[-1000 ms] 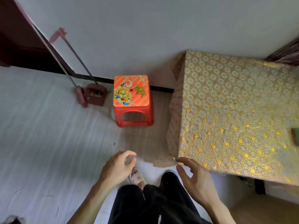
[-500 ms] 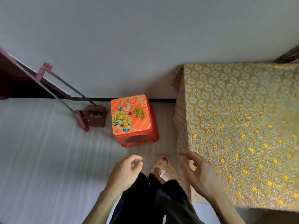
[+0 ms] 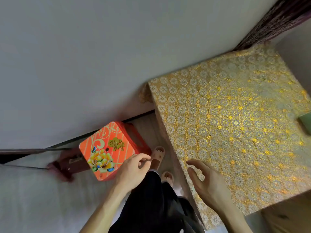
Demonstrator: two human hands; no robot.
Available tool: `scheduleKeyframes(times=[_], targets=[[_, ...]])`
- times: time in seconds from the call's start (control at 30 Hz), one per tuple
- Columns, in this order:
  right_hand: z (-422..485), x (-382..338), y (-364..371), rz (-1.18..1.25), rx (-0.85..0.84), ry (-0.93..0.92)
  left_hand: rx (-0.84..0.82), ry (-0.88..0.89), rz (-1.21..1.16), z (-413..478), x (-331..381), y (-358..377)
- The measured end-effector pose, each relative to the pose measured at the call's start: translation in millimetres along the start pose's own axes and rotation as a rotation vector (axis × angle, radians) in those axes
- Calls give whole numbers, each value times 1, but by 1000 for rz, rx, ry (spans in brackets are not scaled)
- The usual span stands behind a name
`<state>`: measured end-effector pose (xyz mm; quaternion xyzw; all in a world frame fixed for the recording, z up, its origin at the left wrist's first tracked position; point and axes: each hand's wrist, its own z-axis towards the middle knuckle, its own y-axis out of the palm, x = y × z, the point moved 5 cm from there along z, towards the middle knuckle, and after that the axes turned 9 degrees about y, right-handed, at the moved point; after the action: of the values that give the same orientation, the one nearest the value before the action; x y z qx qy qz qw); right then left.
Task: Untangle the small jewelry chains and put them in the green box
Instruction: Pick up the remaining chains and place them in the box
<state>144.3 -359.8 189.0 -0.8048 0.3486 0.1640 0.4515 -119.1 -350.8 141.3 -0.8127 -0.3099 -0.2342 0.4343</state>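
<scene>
Person stands by table [image 3: 235, 132] w/ gold cloth. Left hand [image 3: 133, 169] is loosely curled and right hand [image 3: 207, 184] relaxed, both empty. Green box [image 3: 306, 121] sits at table's right edge, partly out of view. Chains aren't visible. Best approach is probably to turn right and find the chains before reaching.

Single head-worn wide-angle view, tilted, steeply down, close above left hand [image 3: 133, 169], right hand [image 3: 207, 184], table [image 3: 235, 132].

Orange flower-print stool [image 3: 107, 150] just left of left fingers [image 3: 143, 158]. Maroon dustpan [image 3: 67, 163], blurred, farther left. Gold lace tablecloth [image 3: 235, 132] right of and beyond right fingers [image 3: 196, 163]. Beige slippers [image 3: 157, 156] between them.
</scene>
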Motion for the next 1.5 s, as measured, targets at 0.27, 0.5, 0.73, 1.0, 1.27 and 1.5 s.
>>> scheduleKeyframes(times=[0.27, 0.5, 0.73, 1.0, 1.27, 1.5], targets=[[61, -14, -9, 125, 93, 255, -153, 135, 140, 128, 42, -35], [134, -18, -15, 133, 137, 299, -230, 228, 256, 232, 66, -41], [238, -20, -12, 132, 165, 262, -98, 230, 283, 327, 61, -50], [336, -9, 12, -164, 274, 192, 87, 240, 361, 385, 34, -47], [351, 20, 61, -358, 457, 181, 229, 302, 399, 382, 9, -51], [353, 22, 64, -368, 483, 194, 274, 311, 363, 372, -7, -55]])
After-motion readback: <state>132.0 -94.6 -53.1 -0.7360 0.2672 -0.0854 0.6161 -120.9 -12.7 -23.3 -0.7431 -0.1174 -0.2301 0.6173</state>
